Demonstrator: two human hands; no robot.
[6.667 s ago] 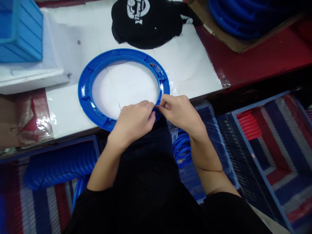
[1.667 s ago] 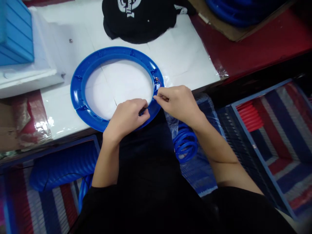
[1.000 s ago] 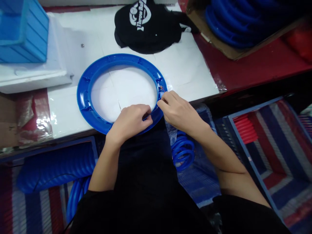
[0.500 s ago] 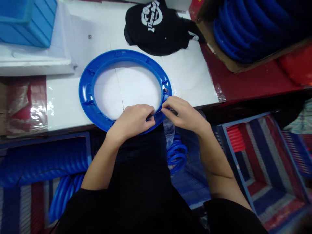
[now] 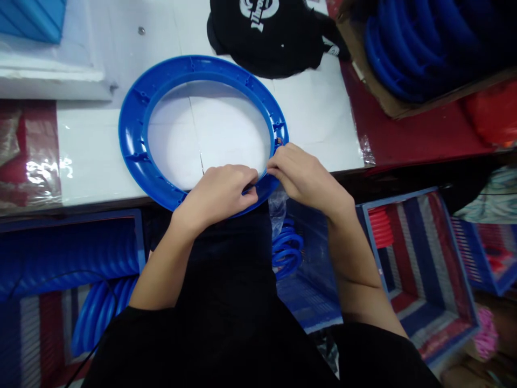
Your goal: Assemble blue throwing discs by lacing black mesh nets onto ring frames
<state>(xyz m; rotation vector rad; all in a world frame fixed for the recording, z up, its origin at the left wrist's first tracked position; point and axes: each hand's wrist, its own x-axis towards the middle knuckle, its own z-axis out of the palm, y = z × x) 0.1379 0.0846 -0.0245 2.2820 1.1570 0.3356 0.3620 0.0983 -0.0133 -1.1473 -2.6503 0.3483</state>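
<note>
A large blue plastic ring [image 5: 135,126] lies flat on the white table top [image 5: 311,113], its near edge at the table's front. My left hand [image 5: 220,194] rests on the ring's near rim with fingers curled, pinching something small and dark that I cannot make out. My right hand [image 5: 305,178] presses fingertips on the rim just to the right, beside a small part with red wiring [image 5: 278,141] set in the ring. The two hands' fingertips almost touch.
A black cap [image 5: 269,35] lies at the table's back. A cardboard box of blue rings [image 5: 420,43] stands at the back right, a blue crate [image 5: 32,19] at the back left. Blue-framed striped bins [image 5: 420,258] and blue coiled hoses [image 5: 286,248] sit below the table.
Both hands stay on the ring's near rim; the right fingertips slid slightly along it towards the left hand. The camera shifted, so the scene sits higher and more to the right.
</note>
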